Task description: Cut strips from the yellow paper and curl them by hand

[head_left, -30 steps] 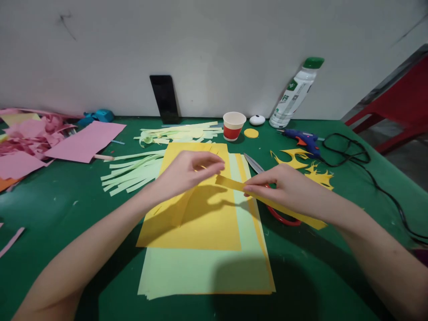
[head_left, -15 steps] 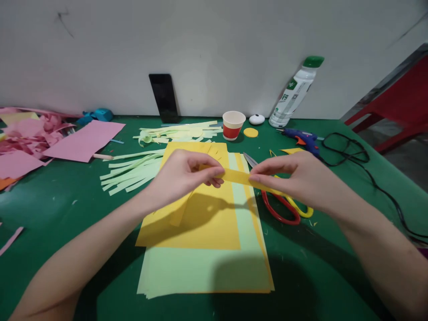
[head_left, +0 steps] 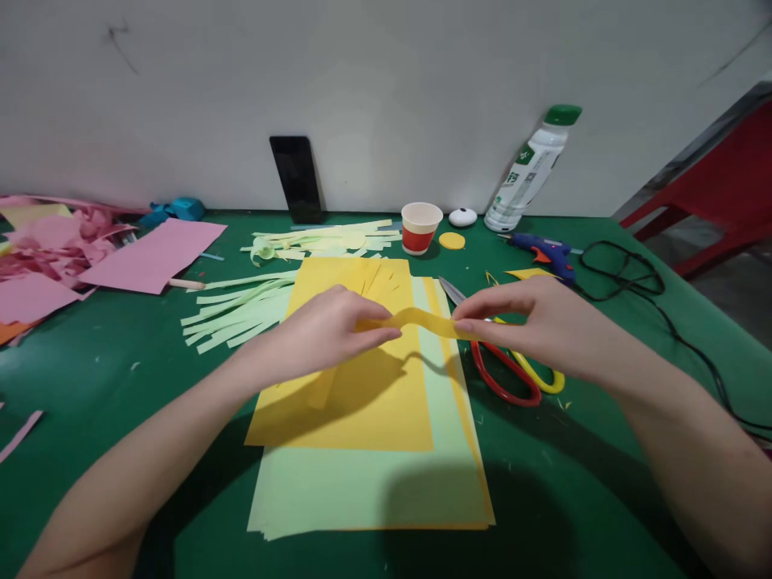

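A narrow yellow paper strip point(head_left: 425, 319) spans the gap between my hands, arched slightly upward. My left hand point(head_left: 341, 326) has one end between thumb and fingers, above a yellow sheet point(head_left: 374, 418). The other end is pinched in my right hand point(head_left: 531, 318), which hovers over scissors point(head_left: 507, 374) with one red and one yellow handle. Beneath the yellow sheet lies a stack of pale green paper point(head_left: 362, 490), with yellow edges showing at its right. Small cut pieces lie on the yellow sheet near my left fingers.
Fringed pale green paper point(head_left: 241, 314) lies left of the stack. Behind stand a paper cup point(head_left: 420, 229), a leaning phone point(head_left: 297, 178) and a tilted bottle point(head_left: 527, 177). A blue glue gun point(head_left: 546, 253) with a black cord is at right, pink paper point(head_left: 153, 257) at left.
The strip was stretched straight and now bows upward in the middle. My left hand has lowered slightly, its thumb and fingers loosening. My right hand has barely moved.
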Available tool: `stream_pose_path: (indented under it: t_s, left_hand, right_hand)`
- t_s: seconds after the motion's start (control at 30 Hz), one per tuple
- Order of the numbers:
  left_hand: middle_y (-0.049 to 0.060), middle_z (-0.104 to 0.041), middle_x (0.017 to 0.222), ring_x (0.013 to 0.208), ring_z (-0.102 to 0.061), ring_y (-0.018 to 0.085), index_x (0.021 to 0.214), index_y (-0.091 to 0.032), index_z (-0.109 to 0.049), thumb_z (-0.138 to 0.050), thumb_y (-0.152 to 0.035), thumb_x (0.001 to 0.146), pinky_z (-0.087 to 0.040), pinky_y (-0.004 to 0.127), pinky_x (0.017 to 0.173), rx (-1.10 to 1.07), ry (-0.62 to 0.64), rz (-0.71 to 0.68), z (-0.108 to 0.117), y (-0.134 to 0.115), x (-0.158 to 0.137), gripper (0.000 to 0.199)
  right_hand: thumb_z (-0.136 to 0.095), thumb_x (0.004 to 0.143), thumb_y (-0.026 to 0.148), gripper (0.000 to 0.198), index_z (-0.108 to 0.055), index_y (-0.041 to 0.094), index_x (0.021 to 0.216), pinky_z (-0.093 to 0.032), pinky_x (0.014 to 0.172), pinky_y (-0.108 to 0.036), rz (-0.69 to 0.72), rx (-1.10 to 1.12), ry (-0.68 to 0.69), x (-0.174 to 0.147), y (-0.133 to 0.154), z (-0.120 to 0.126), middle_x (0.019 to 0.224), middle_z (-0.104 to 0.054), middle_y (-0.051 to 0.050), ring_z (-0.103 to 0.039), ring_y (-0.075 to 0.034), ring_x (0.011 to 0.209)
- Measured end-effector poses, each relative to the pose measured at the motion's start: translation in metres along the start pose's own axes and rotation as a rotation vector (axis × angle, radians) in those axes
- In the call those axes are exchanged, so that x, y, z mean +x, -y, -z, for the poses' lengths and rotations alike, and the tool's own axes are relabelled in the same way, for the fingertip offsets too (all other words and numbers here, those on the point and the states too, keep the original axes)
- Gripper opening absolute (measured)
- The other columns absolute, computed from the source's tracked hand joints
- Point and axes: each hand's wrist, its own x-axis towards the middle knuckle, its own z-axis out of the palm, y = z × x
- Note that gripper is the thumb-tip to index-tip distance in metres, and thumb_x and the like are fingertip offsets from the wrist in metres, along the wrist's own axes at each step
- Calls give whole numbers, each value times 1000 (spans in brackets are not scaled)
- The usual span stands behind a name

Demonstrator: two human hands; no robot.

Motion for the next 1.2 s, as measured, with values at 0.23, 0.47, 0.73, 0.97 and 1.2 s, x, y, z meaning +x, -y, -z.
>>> stream_pose_path:
  t_s: [0.23, 0.47, 0.73, 0.97, 1.2]
  left_hand:
    - [1, -62, 59, 46, -43, 7, 84, -16, -69, -42, -35, 87, -27, 20, 45, -65, 29, -59, -5, -13, -5, 33]
    - [-1, -57, 54, 41, -34, 5, 81, -15, -68, -40, -43, 86, -24, 18, 40, -320, 142, -15, -8, -19, -6, 40]
    - [1, -68, 69, 55, -54, 7, 74, -14, -67, -46, -37, 85, -37, 15, 50, -459, 211, -13, -6, -21, -5, 34]
    - [0, -69, 67, 63, -61, 9, 71, -16, -68, -51, -35, 82, -43, 16, 59, -555, 275, 41, 9, -9, -1, 28]
    - [-1, -69, 70, 65, -59, 10, 69, -20, -71, -50, -37, 82, -41, 17, 62, -429, 344, -6, 30, 18, 1, 30]
  right_hand:
    - [-53, 77, 25, 15, -64, 21, 87, -46, 74, -30, 46, -76, -117, -2, 5, -16, 90, -69, -1, -62, -18, 83]
    - [-53, 78, 21, 9, -60, 21, 72, -46, 66, -22, 149, 107, -54, -6, 17, -25, 76, -67, 3, -59, -11, 70]
    - [-51, 73, 14, 10, -55, 20, 67, -44, 61, -20, 51, 230, 107, -7, 19, -21, 70, -61, 2, -55, -10, 66]
    - [-47, 79, 25, 14, -50, 19, 66, -36, 52, -21, -6, 249, 230, -5, 12, -11, 64, -50, 2, -44, -9, 57]
    - [-47, 81, 34, 19, -50, 19, 68, -34, 48, -20, -29, 259, 293, -3, 5, 0, 65, -48, 3, -42, -9, 55]
